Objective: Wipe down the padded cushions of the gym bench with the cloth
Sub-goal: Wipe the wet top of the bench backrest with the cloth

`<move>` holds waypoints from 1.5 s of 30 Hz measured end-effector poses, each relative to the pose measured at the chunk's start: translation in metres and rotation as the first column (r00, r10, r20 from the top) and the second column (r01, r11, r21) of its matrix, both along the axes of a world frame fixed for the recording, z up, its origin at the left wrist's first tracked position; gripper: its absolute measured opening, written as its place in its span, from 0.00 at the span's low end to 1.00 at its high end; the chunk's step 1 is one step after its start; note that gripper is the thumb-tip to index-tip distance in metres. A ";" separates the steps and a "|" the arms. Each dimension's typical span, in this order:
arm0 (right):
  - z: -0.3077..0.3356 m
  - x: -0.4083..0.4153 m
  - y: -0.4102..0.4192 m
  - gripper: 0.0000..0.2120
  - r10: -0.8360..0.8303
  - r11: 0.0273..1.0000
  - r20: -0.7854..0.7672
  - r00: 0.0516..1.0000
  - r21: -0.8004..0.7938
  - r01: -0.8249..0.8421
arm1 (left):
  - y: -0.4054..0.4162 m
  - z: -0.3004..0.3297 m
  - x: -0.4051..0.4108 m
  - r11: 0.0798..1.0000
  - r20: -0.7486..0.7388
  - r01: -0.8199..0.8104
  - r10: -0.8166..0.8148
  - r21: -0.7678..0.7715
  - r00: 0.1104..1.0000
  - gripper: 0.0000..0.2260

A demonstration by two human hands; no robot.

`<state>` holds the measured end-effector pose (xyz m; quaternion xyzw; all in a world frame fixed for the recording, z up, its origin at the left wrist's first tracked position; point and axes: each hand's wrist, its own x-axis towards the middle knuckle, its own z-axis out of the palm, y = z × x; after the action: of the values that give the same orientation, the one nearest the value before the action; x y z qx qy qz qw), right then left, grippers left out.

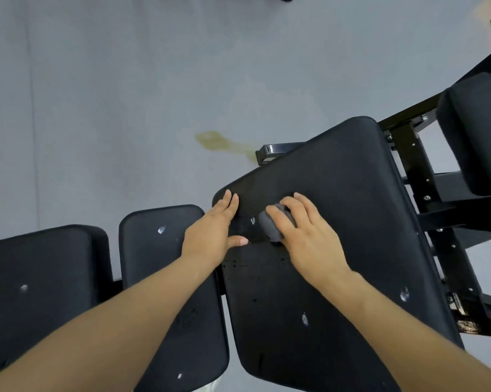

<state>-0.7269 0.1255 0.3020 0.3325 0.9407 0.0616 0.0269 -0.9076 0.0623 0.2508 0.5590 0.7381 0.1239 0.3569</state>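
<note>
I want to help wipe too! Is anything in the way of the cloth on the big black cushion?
Only the left hand, resting flat on the big black padded cushion just beside the small grey cloth. The right hand presses the cloth down. The cushion beyond looks clear.

One head-worn wide view looks steeply down, close over the bench cushion [337, 222] and floor [111, 108].
</note>
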 end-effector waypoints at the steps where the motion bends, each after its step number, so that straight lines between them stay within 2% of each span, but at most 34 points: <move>1: 0.001 -0.009 0.013 0.29 -0.010 1.000 -0.016 1.000 0.025 0.011 | 0.000 0.000 0.000 1.000 0.002 0.002 -0.002 -0.003 1.000 0.39; 5: 0.006 -0.049 0.062 0.26 -0.120 0.987 -0.117 0.986 0.094 0.131 | -0.001 -0.003 -0.002 1.000 0.013 0.002 -0.002 0.007 1.000 0.39; 8: 0.003 -0.048 0.046 0.26 -0.171 0.975 -0.136 0.976 0.116 0.187 | 0.000 0.000 -0.002 1.000 0.010 0.008 -0.008 -0.012 1.000 0.39; 11: -0.006 -0.019 -0.005 0.29 -0.038 0.999 -0.069 0.997 0.031 0.040 | 0.002 0.002 -0.003 1.000 -0.001 0.019 -0.019 -0.024 1.000 0.40; 13: -0.007 -0.006 -0.010 0.29 0.061 0.998 -0.012 0.998 -0.011 -0.062 | 0.002 0.003 -0.002 0.999 0.007 0.020 -0.019 -0.029 1.000 0.40; 15: -0.005 -0.013 0.014 0.24 0.101 0.994 -0.018 0.995 0.051 -0.100 | 0.003 0.003 -0.002 0.999 0.006 0.023 -0.023 -0.030 1.000 0.40; 18: 0.005 -0.041 0.063 0.21 -0.044 0.985 -0.098 0.994 0.160 0.060 | 0.003 0.002 -0.001 0.998 -0.009 0.039 -0.039 -0.039 0.999 0.39; 20: 0.011 -0.054 0.083 0.22 -0.158 0.970 -0.138 0.978 0.164 0.180 | 0.003 0.001 -0.002 0.998 -0.030 0.055 -0.056 -0.033 0.998 0.39; 22: 0.006 -0.057 0.074 0.24 -0.195 0.960 -0.180 0.964 0.165 0.225 | 0.003 0.001 -0.003 0.997 -0.026 0.061 -0.063 -0.047 0.998 0.39; 24: -0.007 -0.051 0.044 0.24 -0.149 0.974 -0.190 0.970 0.143 0.178 | 0.003 0.002 -0.004 0.998 -0.008 0.047 -0.048 -0.041 0.999 0.39; 26: -0.018 -0.041 0.013 0.25 -0.038 0.997 -0.115 0.993 0.057 0.045 | 0.004 0.004 -0.004 0.998 0.008 0.039 -0.039 -0.040 0.999 0.40; 29: -0.013 -0.033 0.019 0.25 0.093 0.996 -0.043 0.995 -0.002 -0.093 | 0.005 0.006 -0.003 0.998 0.002 0.043 -0.043 -0.044 0.999 0.40; 30: -0.008 -0.035 0.029 0.24 0.073 0.997 -0.055 0.996 0.025 -0.072 | 0.005 0.006 -0.003 0.998 -0.008 0.049 -0.049 -0.043 0.999 0.39; 34: 0.009 -0.047 0.072 0.25 -0.188 0.973 -0.177 0.966 0.101 0.207 | 0.003 0.002 -0.004 0.998 -0.017 0.058 -0.059 -0.021 0.998 0.39; 36: 0.006 -0.054 0.068 0.26 -0.222 0.956 -0.215 0.951 0.145 0.256 | 0.003 0.002 -0.004 0.998 -0.009 0.057 -0.057 -0.018 0.998 0.39; 39: -0.011 -0.066 0.037 0.29 -0.122 0.980 -0.197 0.973 0.131 0.149 | 0.001 0.002 -0.005 1.000 0.023 0.029 -0.029 -0.004 0.999 0.39; 42: -0.022 -0.064 0.011 0.30 0.030 0.998 -0.065 0.997 -0.053 -0.034 | 0.001 0.003 -0.005 1.000 0.070 0.005 -0.007 0.021 0.998 0.37; 45: -0.006 -0.053 0.034 0.28 -0.011 0.999 -0.056 0.998 -0.032 0.009 | 0.001 0.003 -0.005 0.999 0.029 0.029 -0.030 0.015 0.999 0.39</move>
<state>-0.7802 0.1597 0.2957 0.3385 0.9402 0.0372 0.0059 -0.9129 0.0635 0.2536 0.5705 0.7236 0.1320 0.3652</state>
